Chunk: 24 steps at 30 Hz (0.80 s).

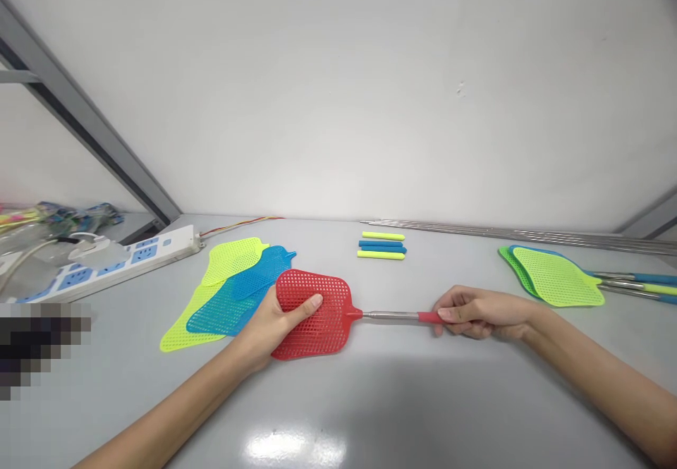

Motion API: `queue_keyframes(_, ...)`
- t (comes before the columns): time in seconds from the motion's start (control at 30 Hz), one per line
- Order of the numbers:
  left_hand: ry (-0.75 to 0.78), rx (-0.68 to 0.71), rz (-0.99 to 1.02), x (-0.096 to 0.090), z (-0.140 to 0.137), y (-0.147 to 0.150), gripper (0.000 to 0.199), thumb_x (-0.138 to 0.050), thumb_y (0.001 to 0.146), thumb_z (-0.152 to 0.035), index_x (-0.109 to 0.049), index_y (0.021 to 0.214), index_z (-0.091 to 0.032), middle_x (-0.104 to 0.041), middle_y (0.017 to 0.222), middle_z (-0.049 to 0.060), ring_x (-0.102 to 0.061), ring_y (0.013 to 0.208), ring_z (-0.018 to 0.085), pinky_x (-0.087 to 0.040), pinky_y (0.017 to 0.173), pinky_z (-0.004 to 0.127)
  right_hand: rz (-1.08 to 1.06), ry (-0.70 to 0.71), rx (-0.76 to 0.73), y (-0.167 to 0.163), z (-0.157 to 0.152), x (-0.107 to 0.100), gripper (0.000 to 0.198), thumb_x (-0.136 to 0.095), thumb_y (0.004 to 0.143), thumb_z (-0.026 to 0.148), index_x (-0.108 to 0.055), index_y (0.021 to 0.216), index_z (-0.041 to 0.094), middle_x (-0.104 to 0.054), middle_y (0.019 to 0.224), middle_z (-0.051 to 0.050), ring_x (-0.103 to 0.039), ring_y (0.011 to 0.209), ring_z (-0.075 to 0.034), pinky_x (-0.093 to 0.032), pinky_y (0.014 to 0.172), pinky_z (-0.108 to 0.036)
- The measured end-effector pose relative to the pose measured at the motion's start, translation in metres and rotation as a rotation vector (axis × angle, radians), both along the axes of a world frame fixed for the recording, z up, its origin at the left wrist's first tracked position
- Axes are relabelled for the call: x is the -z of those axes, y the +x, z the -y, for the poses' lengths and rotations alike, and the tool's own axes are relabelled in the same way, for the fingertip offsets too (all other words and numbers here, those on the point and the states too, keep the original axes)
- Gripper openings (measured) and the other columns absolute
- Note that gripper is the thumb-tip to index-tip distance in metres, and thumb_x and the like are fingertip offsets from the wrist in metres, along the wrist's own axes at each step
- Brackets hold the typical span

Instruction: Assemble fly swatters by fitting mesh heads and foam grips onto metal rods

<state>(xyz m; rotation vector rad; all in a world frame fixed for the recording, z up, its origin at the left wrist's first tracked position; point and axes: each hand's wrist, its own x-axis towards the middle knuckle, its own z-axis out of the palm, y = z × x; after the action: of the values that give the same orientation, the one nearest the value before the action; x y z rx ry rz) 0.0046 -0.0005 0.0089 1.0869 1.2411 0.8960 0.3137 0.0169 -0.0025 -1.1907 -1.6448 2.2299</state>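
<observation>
A red fly swatter lies level above the grey table, held at both ends. My left hand pinches its perforated head, the thumb on top and the other fingers hidden beneath. My right hand is closed around the red grip at the end of the short metal shaft. Behind my left hand lie overlapping loose swatter heads, among them a blue one and a yellow-green one. Several yellow and blue grip sleeves rest side by side beyond the shaft.
At the right lie swatters with shafts and grips, a yellow-green one on top. Thin metal rods run along the wall. A white power strip with plugs and cables sits at the left, near plastic-wrapped items. Grey metal frame posts border the table.
</observation>
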Motion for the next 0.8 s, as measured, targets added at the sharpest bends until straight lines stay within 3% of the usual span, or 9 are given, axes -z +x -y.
queue_keyframes(0.33, -0.005, -0.068, -0.038, -0.011, 0.004, 0.008, 0.022, -0.067, 0.058, -0.029, -0.056, 0.073, -0.017, -0.065, 0.074, 0.004, -0.06, 0.064, 0.018, -0.049, 0.062, 0.028, -0.011, -0.029, 0.01, -0.001, 0.002, 0.0, 0.031, -0.049, 0.075, 0.036, -0.057, 0.08, 0.007, -0.027, 0.051, 0.006, -0.014, 0.038, -0.001, -0.007, 0.035, -0.02)
queue_keyframes(0.53, -0.041, -0.045, 0.007, -0.009, 0.0, 0.001, 0.026, -0.066, 0.059, -0.029, -0.055, 0.079, -0.019, -0.065, 0.081, 0.004, -0.061, 0.071, 0.02, -0.049, 0.065, 0.03, -0.023, -0.064, -0.019, -0.002, 0.002, -0.002, 0.031, -0.048, 0.076, 0.037, -0.056, 0.082, 0.007, -0.026, 0.051, 0.006, -0.014, 0.038, -0.001, -0.008, 0.034, -0.019)
queue_keyframes(0.7, -0.082, 0.052, -0.016, -0.023, -0.004, -0.005, 0.025, -0.062, 0.064, -0.033, -0.056, 0.083, -0.019, -0.064, 0.083, 0.005, -0.06, 0.073, 0.02, -0.049, 0.064, 0.029, -0.083, -0.138, -0.056, -0.007, 0.007, -0.01, 0.029, -0.047, 0.077, 0.035, -0.055, 0.086, 0.009, -0.025, 0.052, 0.006, -0.017, 0.038, -0.001, -0.01, 0.034, -0.017)
queue_keyframes(0.8, 0.067, -0.035, -0.154, -0.037, -0.007, -0.008, 0.038, -0.061, 0.064, -0.038, -0.055, 0.097, -0.02, -0.063, 0.081, 0.005, -0.059, 0.069, 0.02, -0.048, 0.058, 0.028, -0.102, -0.142, -0.054, -0.012, 0.011, -0.014, 0.027, -0.048, 0.076, 0.034, -0.054, 0.084, 0.009, -0.031, 0.054, 0.004, -0.023, 0.04, -0.002, -0.015, 0.035, -0.017)
